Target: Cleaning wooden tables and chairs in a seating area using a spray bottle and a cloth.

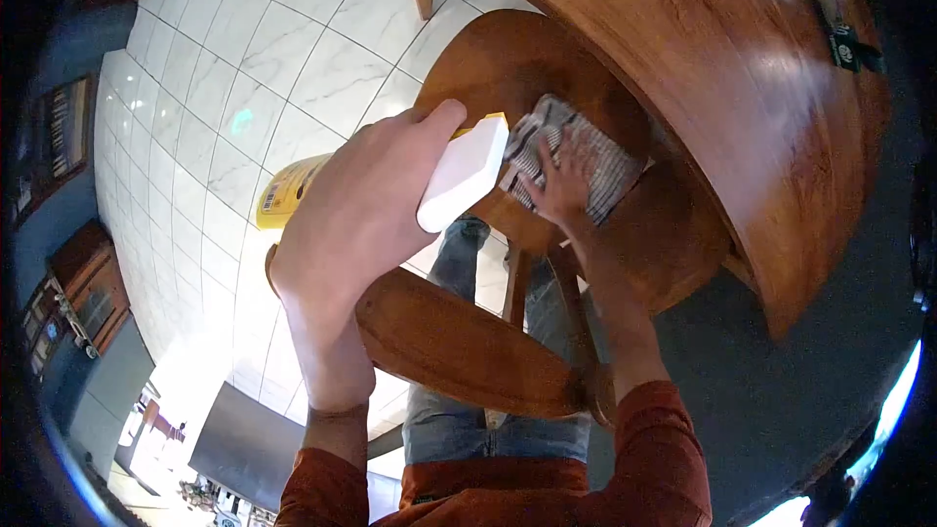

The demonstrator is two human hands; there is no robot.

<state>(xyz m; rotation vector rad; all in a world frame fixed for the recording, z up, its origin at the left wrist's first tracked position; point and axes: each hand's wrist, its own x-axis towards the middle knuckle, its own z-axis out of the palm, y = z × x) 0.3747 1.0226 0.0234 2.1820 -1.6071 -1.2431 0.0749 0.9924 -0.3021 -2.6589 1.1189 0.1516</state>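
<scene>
My left hand (359, 197) grips a yellow bottle (288, 192) with a printed label. The bottle lies sideways in my fist, its white cap (463, 179) pointing right, towards the chair; my hand hides its middle. A folded, dark-and-light striped cloth (611, 161) rests on the round wooden chair seat (476, 55). My right hand (567, 183) presses down on this cloth with fingers spread. Below my hands, the chair's curved wooden backrest (468, 351) stands between my body and the seat.
A varnished wooden table (659, 7) curves along the upper right, its edge overhanging the seat. On it lies a small object with a dark green printed part (842, 47). Another wooden seat (673, 234) is tucked beside the first. White floor tiles (293, 44) spread to the left.
</scene>
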